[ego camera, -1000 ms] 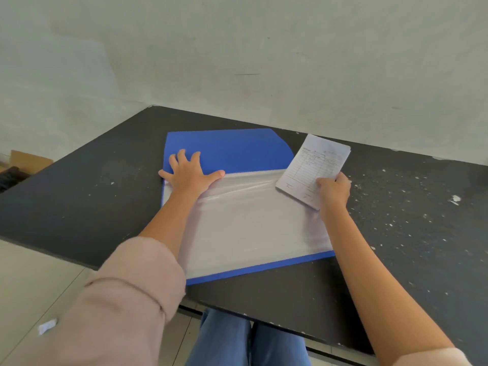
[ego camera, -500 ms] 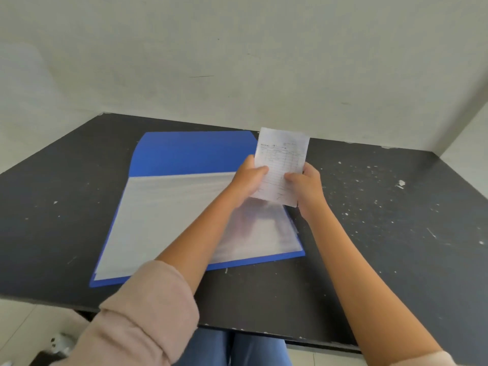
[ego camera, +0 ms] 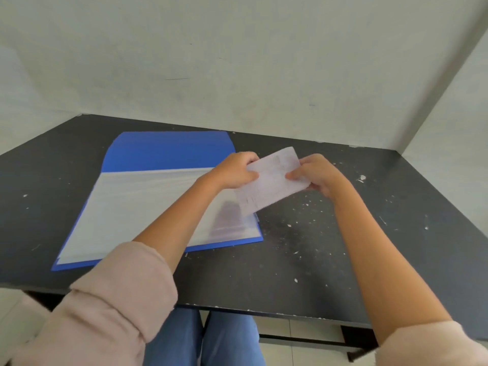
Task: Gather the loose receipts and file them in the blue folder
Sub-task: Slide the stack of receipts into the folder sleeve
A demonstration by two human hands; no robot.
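The blue folder (ego camera: pixel 169 150) lies open on the black table (ego camera: pixel 317 247), its clear plastic sleeves (ego camera: pixel 137 207) facing up. Above the folder's right edge I hold a white receipt (ego camera: pixel 272 182) tilted, its lower corner over the sleeves. My left hand (ego camera: pixel 235 170) pinches the receipt's left edge. Its right edge is pinched by my right hand (ego camera: pixel 317 173). The print on the receipt is blurred.
Pale walls close the table off at the back and on the right. White paint specks dot the dark tabletop to the right of the folder. The table's front edge runs just above my knees (ego camera: pixel 206 339).
My left hand left the folder and joined my right hand on the receipt. The receipt went from upright to tilted, its lower end swinging toward the sleeves. The view shifted right.
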